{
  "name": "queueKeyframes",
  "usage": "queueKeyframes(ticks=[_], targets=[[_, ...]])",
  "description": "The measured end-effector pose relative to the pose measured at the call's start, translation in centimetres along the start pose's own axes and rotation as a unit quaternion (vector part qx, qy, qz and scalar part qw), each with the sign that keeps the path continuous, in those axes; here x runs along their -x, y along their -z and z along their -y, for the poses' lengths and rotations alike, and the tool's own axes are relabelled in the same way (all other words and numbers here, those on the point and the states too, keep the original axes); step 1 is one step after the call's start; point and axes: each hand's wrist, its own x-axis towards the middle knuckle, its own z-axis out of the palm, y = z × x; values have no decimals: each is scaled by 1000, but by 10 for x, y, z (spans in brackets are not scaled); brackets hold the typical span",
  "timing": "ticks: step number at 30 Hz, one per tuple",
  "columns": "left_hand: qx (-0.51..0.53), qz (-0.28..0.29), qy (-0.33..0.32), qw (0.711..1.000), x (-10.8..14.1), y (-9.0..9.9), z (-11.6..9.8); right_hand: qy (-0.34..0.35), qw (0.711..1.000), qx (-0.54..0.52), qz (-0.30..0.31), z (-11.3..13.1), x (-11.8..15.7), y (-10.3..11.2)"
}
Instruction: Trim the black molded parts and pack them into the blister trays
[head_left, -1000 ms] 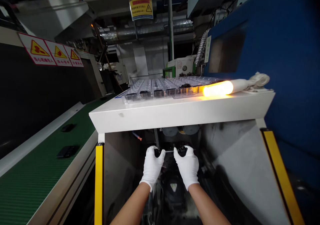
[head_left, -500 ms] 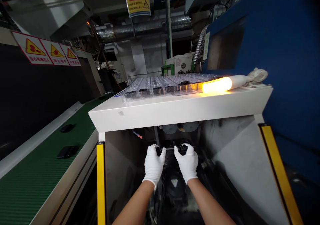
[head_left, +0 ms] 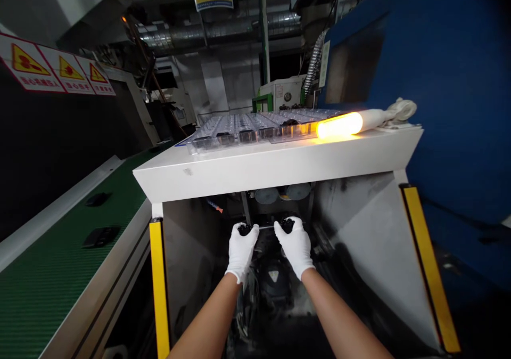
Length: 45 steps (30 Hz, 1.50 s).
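Note:
My left hand (head_left: 241, 252), in a white glove, curls its fingers and thumb round a small black part (head_left: 244, 230). Opposite it, my right hand (head_left: 295, 247), gloved the same way, grips another small black part (head_left: 286, 225). Both hands are raised below the front edge of the white table (head_left: 275, 162), apart from each other. The parts are partly covered by the fingers, and their exact kind cannot be made out. On the table lies a clear plastic tray (head_left: 198, 146) with black pieces in its front pockets.
A glowing tube lamp (head_left: 339, 126) lies at the table's right front. To the left runs a green conveyor belt (head_left: 43, 279) carrying black parts (head_left: 100, 236). Yellow posts (head_left: 159, 290) flank the table's open underside, where a dark motor (head_left: 275, 284) sits. A blue machine (head_left: 451, 71) stands right.
The view has tipped down and shifted slightly, so the surroundings sit higher and mostly farther left. Both hands keep their black parts, with little change in grip.

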Motion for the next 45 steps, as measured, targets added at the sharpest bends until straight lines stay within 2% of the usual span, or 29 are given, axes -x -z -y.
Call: queueKeyframes(ticks=[3,6,10,14,18,22,25,27,29,31,34,37,40,45], targets=[[-9,5,22,1000,3,5,-1,-14,999,-3,29,-1,-1,3],[-6,1,40,999,11,13,0,-26,999,-6,26,-1,2,3],[50,-43,29,997,31,32,6,-41,999,-17,8,-5,8,-2],[124,-88,23,988,61,54,10,-29,999,-25,17,-14,8,-2],[141,-115,30,983,97,79,16,11,996,-66,58,-19,5,9],[153,-127,57,978,125,103,27,50,984,-136,101,-18,9,34],[149,-138,98,974,134,116,36,68,982,-172,48,-10,19,53],[153,-142,113,972,136,120,40,101,978,-180,9,0,30,57],[161,-135,115,971,137,120,42,153,974,-167,20,13,42,48],[162,-122,113,973,141,120,42,187,971,-138,63,27,53,29],[163,-107,109,975,150,121,42,145,975,-121,116,43,58,-6],[175,-106,121,971,162,130,44,99,978,-122,140,55,53,-33],[182,-123,138,966,173,141,49,108,977,-113,148,64,47,-46],[171,-145,152,963,182,151,62,117,976,-100,152,68,42,-50]])
